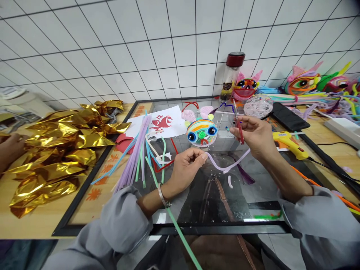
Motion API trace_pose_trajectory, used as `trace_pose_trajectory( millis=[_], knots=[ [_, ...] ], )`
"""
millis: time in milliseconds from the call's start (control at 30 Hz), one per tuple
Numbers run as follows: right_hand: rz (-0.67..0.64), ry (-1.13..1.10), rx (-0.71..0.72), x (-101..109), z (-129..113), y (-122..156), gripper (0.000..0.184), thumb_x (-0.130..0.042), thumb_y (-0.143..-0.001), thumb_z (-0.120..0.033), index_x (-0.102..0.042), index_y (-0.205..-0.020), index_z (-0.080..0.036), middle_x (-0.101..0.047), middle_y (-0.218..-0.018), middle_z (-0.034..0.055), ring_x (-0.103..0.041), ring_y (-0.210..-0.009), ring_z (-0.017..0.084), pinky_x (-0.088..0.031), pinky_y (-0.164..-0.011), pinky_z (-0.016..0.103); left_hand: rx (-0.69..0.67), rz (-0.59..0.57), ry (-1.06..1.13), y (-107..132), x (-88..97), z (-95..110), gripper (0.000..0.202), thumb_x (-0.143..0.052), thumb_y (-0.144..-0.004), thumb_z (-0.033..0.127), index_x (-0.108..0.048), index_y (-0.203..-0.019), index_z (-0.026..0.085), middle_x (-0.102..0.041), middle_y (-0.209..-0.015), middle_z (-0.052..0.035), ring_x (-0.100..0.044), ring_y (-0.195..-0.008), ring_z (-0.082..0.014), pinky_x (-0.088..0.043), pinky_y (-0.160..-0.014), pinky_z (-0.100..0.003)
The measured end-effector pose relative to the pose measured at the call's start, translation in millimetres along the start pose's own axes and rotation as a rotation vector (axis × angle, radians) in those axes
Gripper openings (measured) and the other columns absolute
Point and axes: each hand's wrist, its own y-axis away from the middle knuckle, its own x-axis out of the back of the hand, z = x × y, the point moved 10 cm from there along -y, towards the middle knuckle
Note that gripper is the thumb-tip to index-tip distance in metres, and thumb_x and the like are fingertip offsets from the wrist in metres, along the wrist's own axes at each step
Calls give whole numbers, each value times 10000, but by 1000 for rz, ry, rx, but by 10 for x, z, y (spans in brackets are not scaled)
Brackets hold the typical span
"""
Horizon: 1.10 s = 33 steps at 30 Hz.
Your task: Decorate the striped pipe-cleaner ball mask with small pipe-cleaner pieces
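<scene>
My left hand [185, 167] pinches one end of a lilac pipe cleaner [222, 168], which sags in a curve toward my right wrist. Red-handled scissors [240, 129] stand upright in my right hand [254, 137], blades pointing up. Whether that hand also grips the pipe cleaner's far end I cannot tell. Just beyond my hands sits a colourful animal head [201, 131] with big blue-rimmed eyes, a green nose and pink ears. A short lilac piece [230, 182] and a dark purple tassel [244, 172] lie on the glass below the curve.
Lilac, blue and green pipe cleaners [137, 150] lie left, over a paper with a red design [174, 120]. Gold foil [62, 138] covers the far left, beside another person's hand [11, 150]. A yellow glue gun [291, 144], black phone [291, 117] and bottle [231, 77] stand or lie right.
</scene>
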Motion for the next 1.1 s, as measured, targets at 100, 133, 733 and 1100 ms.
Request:
trace_pose_trajectory(
  millis=[100, 133, 733, 1100],
  knots=[
    [-114, -193, -82, -173, -65, 117, 504, -820, -557, -367, -649, -985, -161, -589, -609, -37, -511, -453, 91, -400, -430, 228, -12, 26, -43, -5, 47, 31, 247, -618, -833, 345, -589, -701, 138, -533, -612, 27, -453, -570, -73, -362, -549, -203],
    [-154, -226, -94, -221, -103, 161, 530, -819, -569, -363, -642, -1031, -173, -606, -630, -32, -544, -487, 103, -422, -458, 235, -14, 33, -52, -9, 62, 39, 248, -619, -833, 343, -586, -698, 138, -529, -612, 29, -452, -573, -73, -359, -551, -204],
    [-1139, 25, -220, -943, 110, 1051, 432, -743, -683, -512, -548, -845, -164, -429, -625, -76, -368, -558, 64, -296, -512, 199, -52, 159, 8, -86, 281, 70, 220, -643, -825, 358, -619, -754, 151, -560, -631, 33, -455, -559, -65, -391, -552, -195],
    [-959, 56, -88, -885, 99, 932, 359, -681, -768, -470, -563, -916, -165, -434, -669, -57, -373, -598, 84, -309, -542, 216, 20, 98, 34, -69, 192, -53, 287, -633, -825, 405, -587, -708, 148, -519, -601, 31, -448, -552, -72, -378, -538, -202]
  ],
)
